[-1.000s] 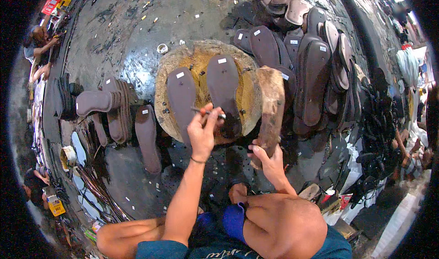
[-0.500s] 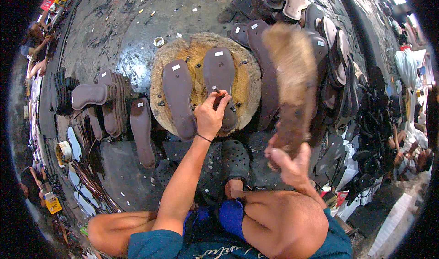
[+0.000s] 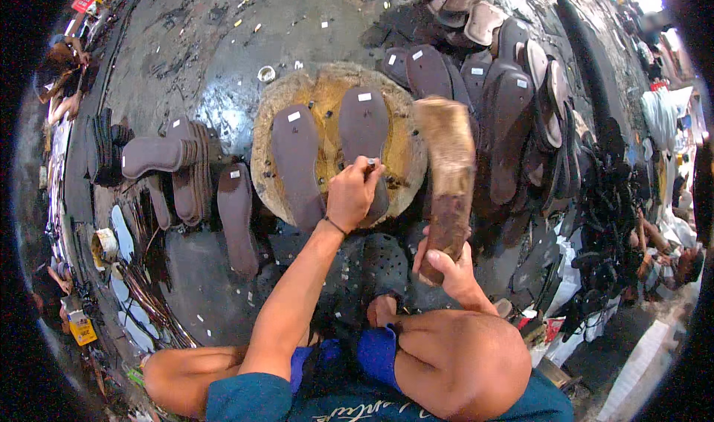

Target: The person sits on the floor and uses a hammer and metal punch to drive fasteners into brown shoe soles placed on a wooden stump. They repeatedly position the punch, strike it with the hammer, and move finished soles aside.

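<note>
My left hand (image 3: 349,197) pinches a short dark punch (image 3: 372,162) over the right-hand brown shoe sole (image 3: 364,123). The punch's lower end is hidden by my fingers. A second brown sole (image 3: 296,150) lies beside it, to the left. Both rest on a round wooden block (image 3: 407,180), each with a small white label and small marks near its far end. In my right hand (image 3: 455,275), the fingers wrap round the dark lower end of a rough wooden club (image 3: 451,150). Its pale, frayed upper part stands right of the block, apart from the punch.
Stacked brown soles (image 3: 187,173) lie at left, with a single sole (image 3: 236,217) nearer me. More soles (image 3: 506,135) are heaped at right. A small white ring-shaped thing (image 3: 266,73) sits behind the block. Dark scraps (image 3: 602,251) pile up at far right.
The club has swung left and is less blurred. My left hand has shifted slightly right and nearer me along the sole, with the punch in it.
</note>
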Demonstrator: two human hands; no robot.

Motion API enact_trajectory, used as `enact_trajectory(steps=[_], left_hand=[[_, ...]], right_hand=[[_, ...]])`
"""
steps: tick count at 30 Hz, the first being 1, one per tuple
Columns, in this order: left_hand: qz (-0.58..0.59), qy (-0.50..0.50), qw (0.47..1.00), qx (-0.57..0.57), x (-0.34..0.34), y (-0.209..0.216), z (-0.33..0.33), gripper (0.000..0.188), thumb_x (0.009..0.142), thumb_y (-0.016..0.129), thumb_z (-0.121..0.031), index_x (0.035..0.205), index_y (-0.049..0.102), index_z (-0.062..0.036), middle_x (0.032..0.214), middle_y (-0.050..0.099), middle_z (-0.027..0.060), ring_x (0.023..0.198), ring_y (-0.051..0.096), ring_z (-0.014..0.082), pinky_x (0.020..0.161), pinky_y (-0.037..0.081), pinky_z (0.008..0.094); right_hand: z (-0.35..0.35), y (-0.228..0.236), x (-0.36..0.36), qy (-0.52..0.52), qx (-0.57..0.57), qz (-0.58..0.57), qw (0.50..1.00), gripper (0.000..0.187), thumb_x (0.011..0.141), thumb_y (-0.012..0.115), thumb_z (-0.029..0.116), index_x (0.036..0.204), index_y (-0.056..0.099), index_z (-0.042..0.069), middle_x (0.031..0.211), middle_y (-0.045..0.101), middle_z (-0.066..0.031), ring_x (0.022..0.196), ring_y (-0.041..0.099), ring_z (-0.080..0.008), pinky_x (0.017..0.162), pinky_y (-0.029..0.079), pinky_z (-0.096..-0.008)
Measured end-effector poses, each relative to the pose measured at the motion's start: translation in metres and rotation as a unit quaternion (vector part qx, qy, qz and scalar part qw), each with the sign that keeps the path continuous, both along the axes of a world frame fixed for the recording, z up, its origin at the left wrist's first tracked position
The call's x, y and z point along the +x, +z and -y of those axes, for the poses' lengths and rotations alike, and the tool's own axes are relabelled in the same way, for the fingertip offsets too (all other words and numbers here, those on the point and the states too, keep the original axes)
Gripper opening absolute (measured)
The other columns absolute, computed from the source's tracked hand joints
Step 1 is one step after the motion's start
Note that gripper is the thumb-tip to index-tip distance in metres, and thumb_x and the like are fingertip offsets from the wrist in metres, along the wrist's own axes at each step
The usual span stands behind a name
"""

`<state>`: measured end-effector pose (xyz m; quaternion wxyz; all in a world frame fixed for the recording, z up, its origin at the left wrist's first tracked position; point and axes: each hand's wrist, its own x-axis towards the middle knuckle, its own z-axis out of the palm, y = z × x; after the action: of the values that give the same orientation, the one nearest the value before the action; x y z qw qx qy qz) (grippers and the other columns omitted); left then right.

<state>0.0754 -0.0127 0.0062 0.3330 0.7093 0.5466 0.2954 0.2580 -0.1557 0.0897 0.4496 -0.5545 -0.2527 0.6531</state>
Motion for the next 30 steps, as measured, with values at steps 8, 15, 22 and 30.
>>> enact_trajectory(steps=[8, 15, 22, 30], left_hand=[[0.368, 0.179, 0.879, -0.244, -0.016, 0.041, 0.037, 0.022, 0.097, 0.067, -0.02, 0.095, 0.068, 0.0014, 0.103, 0.072, 0.0073, 0.087, 0.066, 0.0097, 0.072, 0.06, 0.0273], [0.446, 0.245, 0.826, -0.243, -0.025, 0.008, 0.056, 0.024, 0.101, 0.059, -0.018, 0.117, 0.059, 0.0009, 0.103, 0.071, 0.0092, 0.091, 0.068, 0.0139, 0.072, 0.059, 0.0263], [0.291, 0.212, 0.919, -0.16, -0.031, -0.006, 0.01, 0.024, 0.1, 0.062, -0.022, 0.108, 0.064, 0.0002, 0.094, 0.072, 0.0057, 0.081, 0.067, 0.0103, 0.068, 0.055, 0.0251], [0.15, 0.189, 0.969, -0.056, -0.025, -0.007, 0.018, 0.022, 0.096, 0.067, -0.024, 0.103, 0.07, -0.0041, 0.089, 0.074, 0.0081, 0.08, 0.071, 0.0137, 0.069, 0.056, 0.0298]], right_hand=[[-0.028, -0.01, -0.03, -0.061, -0.098, -0.154, 0.981, 0.048, 0.092, 0.067, 0.023, 0.129, 0.051, -0.002, 0.107, 0.063, -0.0104, 0.092, 0.064, -0.0205, 0.077, 0.055, -0.0376], [-0.025, -0.042, -0.039, -0.028, -0.096, 0.056, 0.993, 0.038, 0.092, 0.072, 0.024, 0.117, 0.057, 0.001, 0.101, 0.065, -0.005, 0.085, 0.063, -0.0139, 0.077, 0.054, -0.0319], [-0.007, -0.019, -0.031, 0.002, -0.043, 0.156, 0.987, 0.031, 0.09, 0.072, 0.018, 0.11, 0.056, 0.001, 0.095, 0.066, -0.0077, 0.08, 0.067, -0.0152, 0.07, 0.055, -0.0298], [-0.039, 0.076, -0.015, -0.019, 0.034, 0.021, 0.999, 0.047, 0.083, 0.077, 0.014, 0.122, 0.053, 0.004, 0.102, 0.066, -0.0074, 0.091, 0.064, -0.0204, 0.08, 0.053, -0.0351]])
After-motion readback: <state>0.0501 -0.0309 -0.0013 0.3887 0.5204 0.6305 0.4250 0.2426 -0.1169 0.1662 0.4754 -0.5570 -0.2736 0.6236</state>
